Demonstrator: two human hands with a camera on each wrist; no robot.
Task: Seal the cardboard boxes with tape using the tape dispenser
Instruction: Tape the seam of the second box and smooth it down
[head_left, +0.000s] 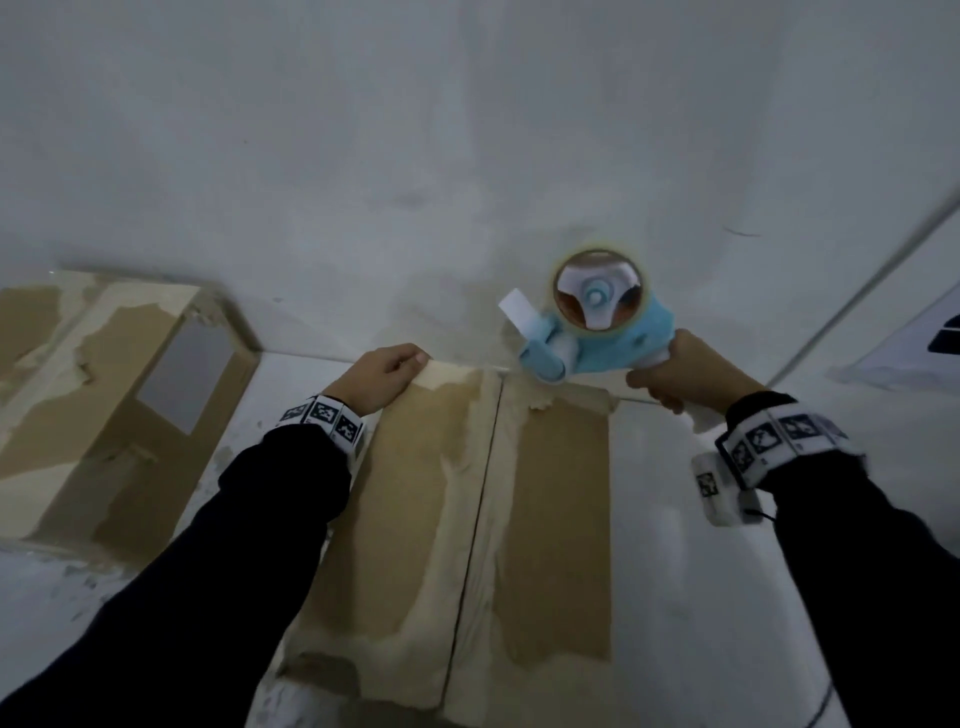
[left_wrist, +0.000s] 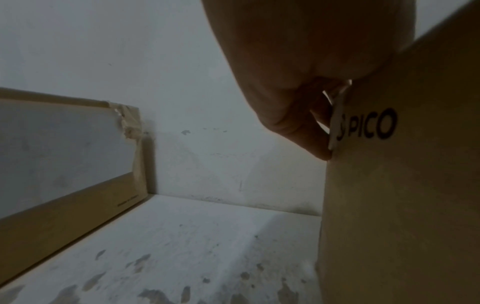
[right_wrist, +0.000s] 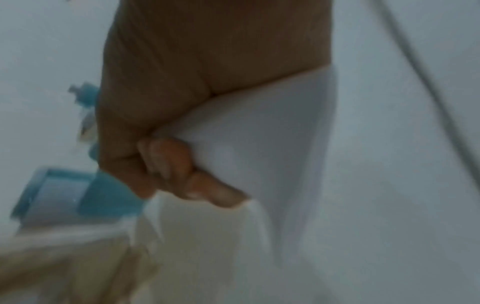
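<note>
At the box's (head_left: 550, 519) far edge, the right hand (head_left: 691, 371) gripped the dispenser (head_left: 587, 322) over the seam (head_left: 478, 519) (running toward the person); left hand (head_left: 382, 376) curled over that edge.

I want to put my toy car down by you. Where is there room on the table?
The white tabletop is bare right of the brown cardboard box, below the right hand gripping the blue tape dispenser. A narrower strip lies between that box and the second cardboard box. The far box edge, under the left hand, is crowded.
</note>
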